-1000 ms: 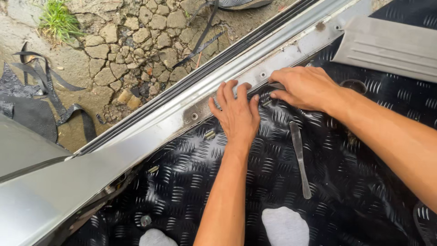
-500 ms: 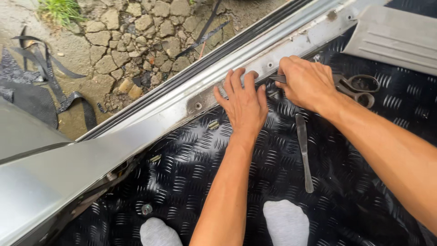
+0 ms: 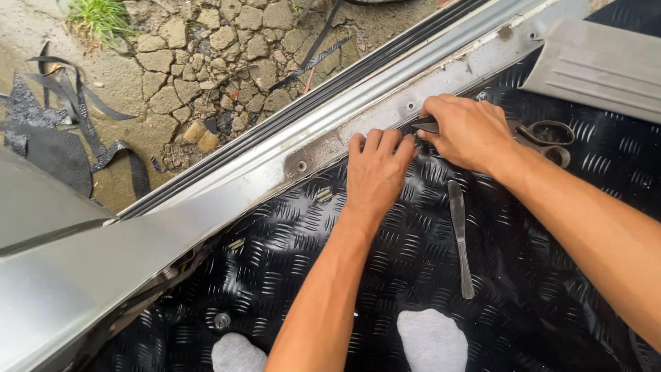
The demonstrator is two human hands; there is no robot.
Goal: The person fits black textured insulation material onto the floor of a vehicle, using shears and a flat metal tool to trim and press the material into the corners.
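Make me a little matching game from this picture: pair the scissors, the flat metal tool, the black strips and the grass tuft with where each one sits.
Things:
1. scissors
2. flat metal tool
3. black strips
4. grass tuft

Places:
A. top left corner
B. on the mat, below the right hand
C. on the ground outside, left
D. just right of the right hand

Pairs: 1-D, 2-B, 3-C, 4-A

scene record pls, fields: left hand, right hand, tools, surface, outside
left hand: left hand flat on black tread-pattern mat, fingertips at metal door sill
right hand: right hand at mat edge by sill, pinching something dark; what it is cannot be told
tools: flat metal tool lying on mat; scissors beside right wrist
surface: grey sill plate lying loose, upper right
outside: cracked ground, black strips
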